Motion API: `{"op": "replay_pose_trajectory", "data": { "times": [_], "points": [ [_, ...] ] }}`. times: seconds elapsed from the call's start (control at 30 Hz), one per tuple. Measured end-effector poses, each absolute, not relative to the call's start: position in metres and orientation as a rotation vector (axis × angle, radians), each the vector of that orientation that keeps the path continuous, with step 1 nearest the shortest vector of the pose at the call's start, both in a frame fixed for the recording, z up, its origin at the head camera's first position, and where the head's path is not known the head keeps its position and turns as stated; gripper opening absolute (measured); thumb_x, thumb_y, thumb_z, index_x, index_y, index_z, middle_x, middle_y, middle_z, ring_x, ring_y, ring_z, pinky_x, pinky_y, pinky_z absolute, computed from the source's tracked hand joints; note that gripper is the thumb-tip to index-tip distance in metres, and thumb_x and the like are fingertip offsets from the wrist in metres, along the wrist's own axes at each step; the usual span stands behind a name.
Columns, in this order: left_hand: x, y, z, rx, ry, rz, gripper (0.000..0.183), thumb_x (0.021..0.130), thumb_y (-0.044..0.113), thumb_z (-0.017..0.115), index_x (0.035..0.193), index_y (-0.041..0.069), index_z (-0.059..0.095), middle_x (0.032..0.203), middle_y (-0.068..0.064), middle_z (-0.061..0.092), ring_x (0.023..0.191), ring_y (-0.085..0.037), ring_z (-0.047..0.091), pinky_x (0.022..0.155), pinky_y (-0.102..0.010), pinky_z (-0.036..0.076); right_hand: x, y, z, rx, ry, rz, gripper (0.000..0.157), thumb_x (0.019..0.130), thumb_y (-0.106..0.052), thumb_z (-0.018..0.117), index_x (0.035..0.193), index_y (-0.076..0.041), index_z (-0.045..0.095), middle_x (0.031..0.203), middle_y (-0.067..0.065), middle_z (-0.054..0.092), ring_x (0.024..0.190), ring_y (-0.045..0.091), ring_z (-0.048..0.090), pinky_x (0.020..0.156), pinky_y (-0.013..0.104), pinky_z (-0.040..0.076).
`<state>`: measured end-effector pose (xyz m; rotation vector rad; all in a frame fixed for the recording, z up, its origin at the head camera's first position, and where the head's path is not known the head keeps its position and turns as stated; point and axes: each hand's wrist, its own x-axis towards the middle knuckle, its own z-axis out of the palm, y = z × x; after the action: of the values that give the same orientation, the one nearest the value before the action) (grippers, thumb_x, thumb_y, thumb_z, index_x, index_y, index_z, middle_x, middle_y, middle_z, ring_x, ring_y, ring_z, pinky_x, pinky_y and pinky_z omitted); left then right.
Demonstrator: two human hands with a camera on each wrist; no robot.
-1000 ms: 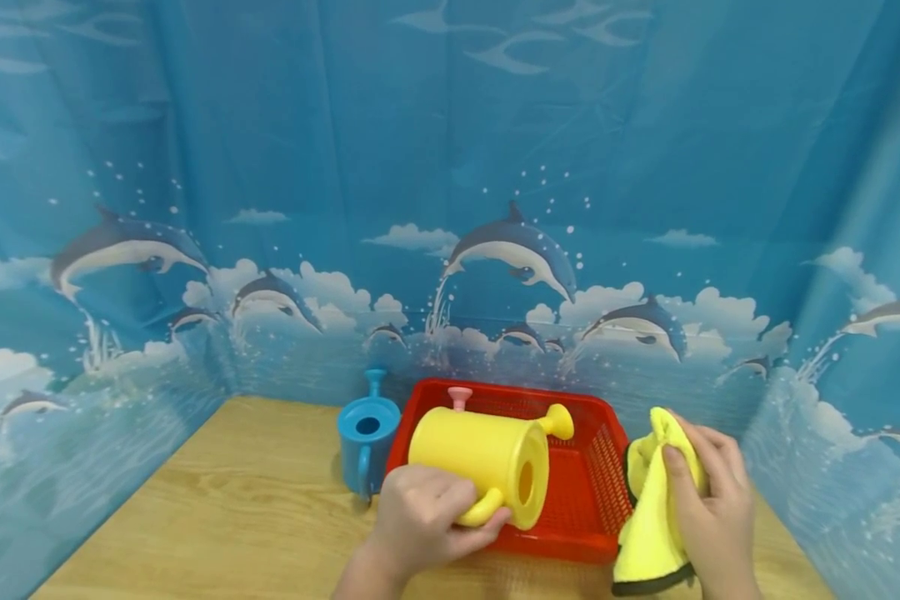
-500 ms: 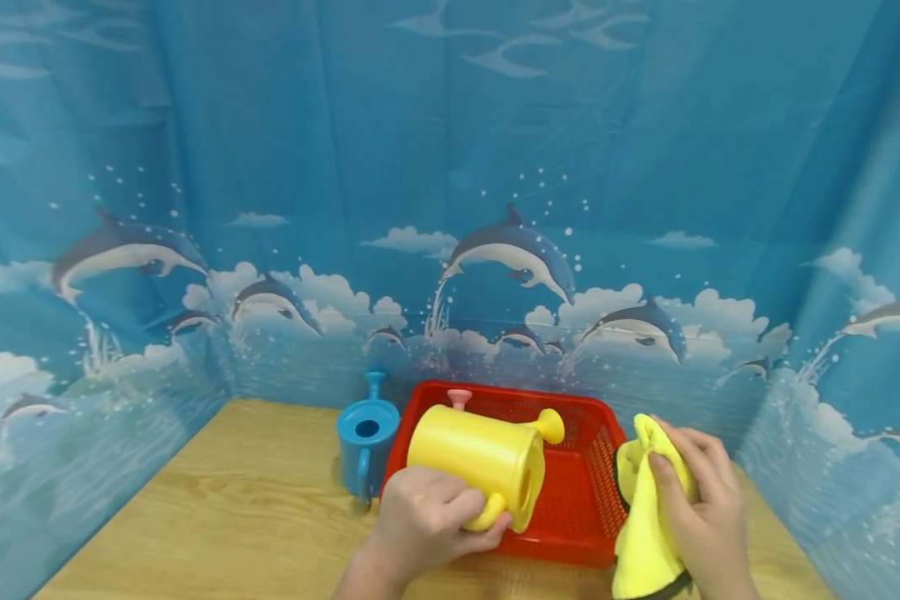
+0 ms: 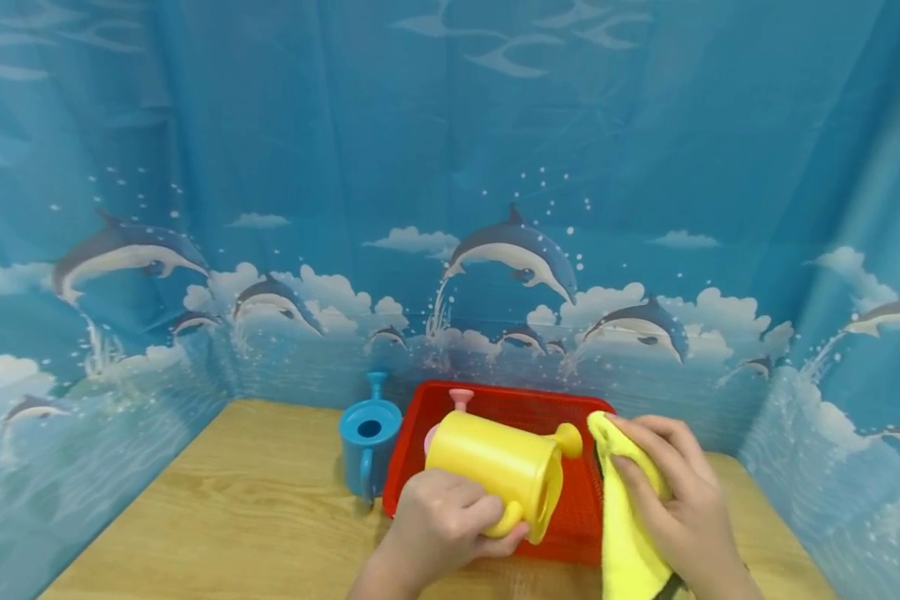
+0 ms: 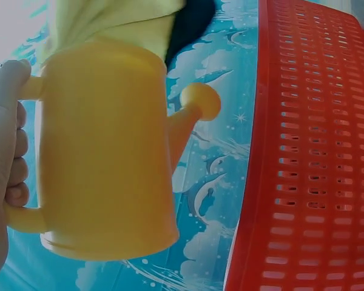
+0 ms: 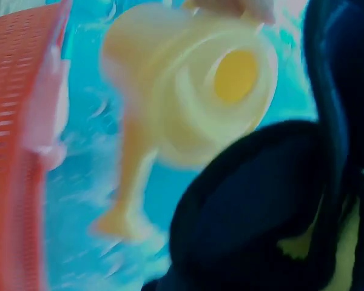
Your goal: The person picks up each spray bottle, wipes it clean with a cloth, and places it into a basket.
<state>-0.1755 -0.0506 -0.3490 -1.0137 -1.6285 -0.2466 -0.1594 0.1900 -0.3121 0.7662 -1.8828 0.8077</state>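
A yellow toy watering can (image 3: pixel 487 454) lies tipped on its side in the air over the red basket, its top opening facing right. My left hand (image 3: pixel 444 518) grips its handle, with fingers curled round it in the left wrist view. Just right of the can's spout, my right hand (image 3: pixel 678 500) pinches a yellow cloth (image 3: pixel 630 537) with a dark edging, which hangs down from the fingers. In the right wrist view the cloth's dark side (image 5: pixel 249 188) covers much of the lower right, and the blurred watering can (image 5: pixel 170 85) faces it with its round opening.
The red perforated basket (image 3: pixel 525 392) stands on the wooden table (image 3: pixel 217 508) before the dolphin-print backdrop. Inside it, a pink watering can (image 3: pixel 461 400) is mostly hidden behind the yellow one. A blue watering can (image 3: pixel 367 458) stands upright left of the basket.
The right hand has moved left with the cloth, closing in on the can's spout and opening. The yellow can has shifted slightly right and tilted a little more.
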Motion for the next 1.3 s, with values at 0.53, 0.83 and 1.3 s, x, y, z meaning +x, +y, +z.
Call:
{"op": "replay_pose_trajectory", "data": {
  "times": [0.53,0.83,1.3],
  "points": [
    [-0.169,-0.044,-0.347,-0.989,-1.726,-0.246,0.033,0.080,0.048,0.062,0.062,0.024,0.047,0.049,0.013,0.042,0.044,0.000,0.038,0.052,-0.004,0.032,-0.140,0.146,-0.272,1.279,-2.203,0.103,0.047,0.063,-0.015,0.080,0.107,-0.020,0.064,0.094,-0.002,0.053,0.081,0.012,0.047,0.068,0.024,0.048],
    [-0.174,-0.044,-0.350,-0.977,-1.695,-0.218,0.034,0.079,0.050,0.062,0.062,0.024,0.049,0.050,0.013,0.047,0.045,0.001,0.042,0.054,-0.004,0.035,-0.138,0.146,-0.266,1.305,-2.312,-0.051,0.049,0.063,-0.011,0.081,0.108,-0.021,0.065,0.095,0.000,0.055,0.083,0.014,0.046,0.069,0.025,0.048],
    [-0.173,-0.043,-0.355,-1.032,-1.551,-0.114,0.037,0.085,0.050,0.055,0.061,0.023,0.050,0.050,0.012,0.044,0.044,0.001,0.041,0.051,-0.003,0.029,-0.163,0.117,-0.270,1.397,-2.244,-0.100,0.032,0.075,-0.024,0.074,0.106,-0.024,0.066,0.095,-0.002,0.057,0.084,0.012,0.047,0.072,0.024,0.043]
  ]
}}
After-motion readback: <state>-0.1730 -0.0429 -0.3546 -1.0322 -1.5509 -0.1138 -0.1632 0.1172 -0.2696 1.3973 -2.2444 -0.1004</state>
